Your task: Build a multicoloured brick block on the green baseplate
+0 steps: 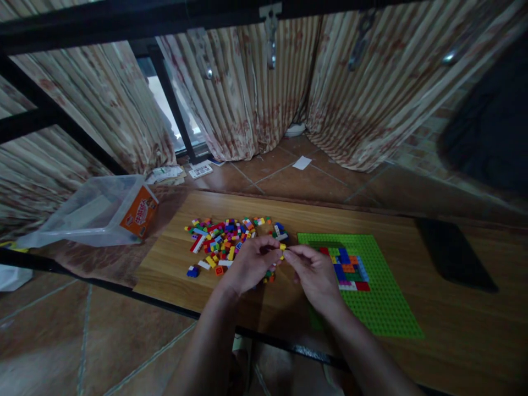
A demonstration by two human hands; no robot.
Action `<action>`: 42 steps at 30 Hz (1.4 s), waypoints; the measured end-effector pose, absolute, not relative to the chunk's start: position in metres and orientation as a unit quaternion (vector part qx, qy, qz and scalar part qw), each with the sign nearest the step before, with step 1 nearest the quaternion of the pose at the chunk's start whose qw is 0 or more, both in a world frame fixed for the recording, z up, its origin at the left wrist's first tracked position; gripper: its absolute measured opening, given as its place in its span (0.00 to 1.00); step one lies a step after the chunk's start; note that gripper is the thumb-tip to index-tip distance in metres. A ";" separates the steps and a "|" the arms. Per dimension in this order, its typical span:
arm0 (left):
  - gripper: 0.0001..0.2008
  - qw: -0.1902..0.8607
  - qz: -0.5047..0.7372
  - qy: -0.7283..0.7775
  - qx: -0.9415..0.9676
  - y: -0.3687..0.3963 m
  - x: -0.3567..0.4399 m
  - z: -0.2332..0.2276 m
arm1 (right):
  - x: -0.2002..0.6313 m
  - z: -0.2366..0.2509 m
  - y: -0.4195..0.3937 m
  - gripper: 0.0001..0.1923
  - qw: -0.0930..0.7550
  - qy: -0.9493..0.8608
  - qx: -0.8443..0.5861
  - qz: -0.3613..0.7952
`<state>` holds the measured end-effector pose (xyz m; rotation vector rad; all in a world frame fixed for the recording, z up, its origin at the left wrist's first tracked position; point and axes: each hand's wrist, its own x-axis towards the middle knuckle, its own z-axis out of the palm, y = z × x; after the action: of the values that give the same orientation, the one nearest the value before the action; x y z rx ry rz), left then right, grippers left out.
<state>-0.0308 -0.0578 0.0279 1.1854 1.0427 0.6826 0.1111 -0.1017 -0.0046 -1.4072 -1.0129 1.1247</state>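
Observation:
My left hand (251,264) and my right hand (315,275) meet fingertip to fingertip over the wooden table (433,324). Between them they pinch a small yellow brick (282,247). Just behind my left hand lies a loose pile of coloured bricks (225,239). To the right of my right hand is a green baseplate (383,300), with a patch of red, blue, orange and white bricks (350,269) built on it.
A clear plastic tub with an orange label (103,212) lies tipped at the table's left end. A dark flat object (454,253) rests at the right. Striped curtains (256,93) hang behind, with papers (302,162) on the tiled floor.

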 end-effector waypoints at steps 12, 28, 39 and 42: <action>0.10 0.601 0.311 0.443 0.588 -0.050 -0.038 0.030 | 0.150 0.015 -0.106 0.11 0.503 -0.536 -0.569 0.369; 0.07 0.225 0.282 0.617 0.699 -0.033 -0.055 0.024 | 0.219 0.008 -0.120 0.10 0.353 -0.631 -0.677 0.137; 0.11 0.434 0.271 0.385 0.768 -0.076 0.011 0.024 | 0.208 0.008 -0.118 0.13 0.317 -0.595 -0.735 0.075; 0.16 0.480 0.221 0.354 0.772 -0.089 0.030 0.019 | 0.208 0.007 -0.117 0.12 0.311 -0.593 -0.740 0.061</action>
<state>0.0295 -0.0895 0.0195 1.8842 0.8627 0.5391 0.2076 -0.1174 0.0066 -1.9526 -1.5666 0.1598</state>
